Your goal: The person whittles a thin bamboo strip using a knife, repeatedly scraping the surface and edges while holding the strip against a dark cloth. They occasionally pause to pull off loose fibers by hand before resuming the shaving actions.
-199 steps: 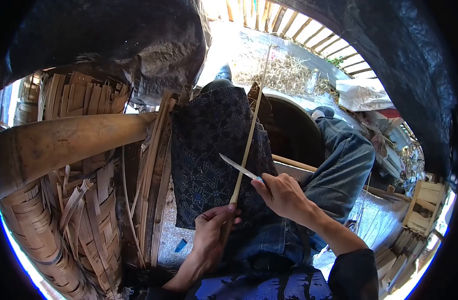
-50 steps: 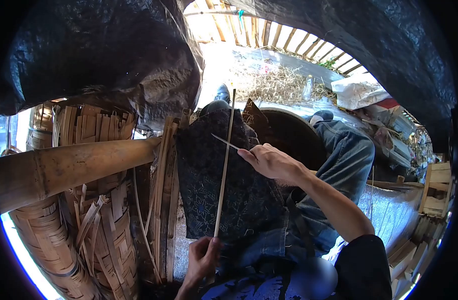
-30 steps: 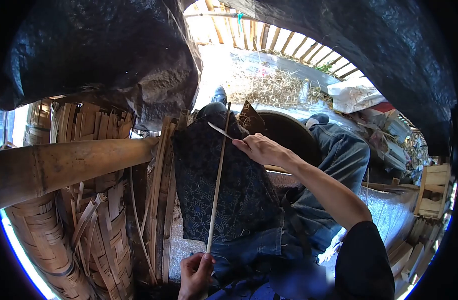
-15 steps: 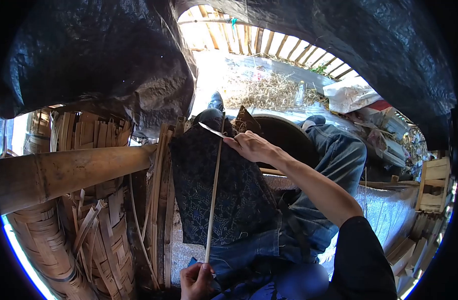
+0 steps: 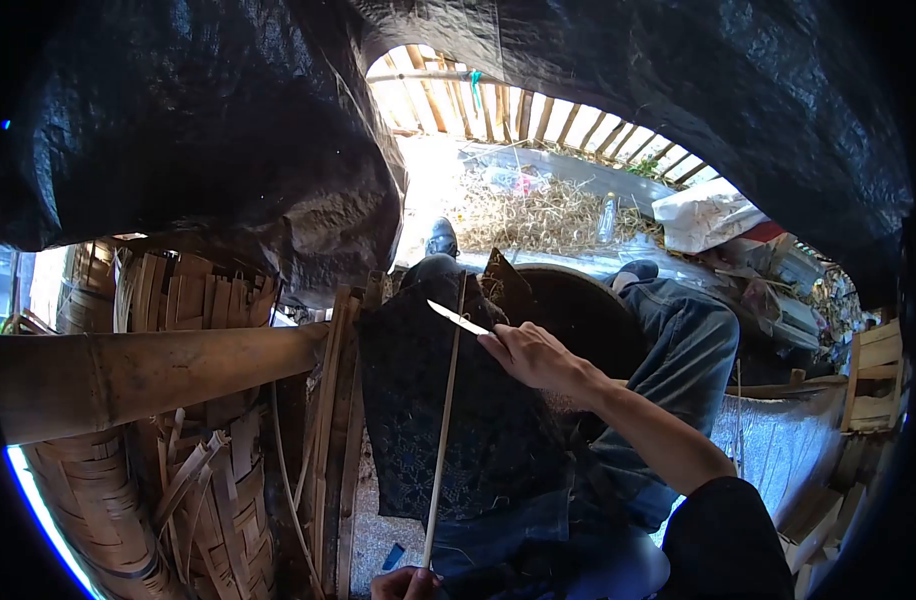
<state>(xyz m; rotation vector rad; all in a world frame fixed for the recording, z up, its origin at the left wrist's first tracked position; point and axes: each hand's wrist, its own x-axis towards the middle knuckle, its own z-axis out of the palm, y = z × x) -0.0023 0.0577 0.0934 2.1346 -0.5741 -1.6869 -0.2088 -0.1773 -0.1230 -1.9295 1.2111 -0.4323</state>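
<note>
- The pale strip [image 5: 445, 420] slants lengthwise over the dark patterned cloth [image 5: 408, 400] on the lap; hold it straight and well backed there.
- The knife [image 5: 458, 318] crosses it near its far end; a low blade angle and light, even pressure should serve best — a steep edge could bite in.
- The right hand [image 5: 540, 357] closes around the knife's handle; a steady wrist would help.
- The left hand [image 5: 406, 584], partly cut off by the lower edge, pinches the strip's near end — sensibly well apart from the blade.
- Against the earliest frame, the blade now sits much farther from the left hand, with only a short length of strip beyond it.
</note>
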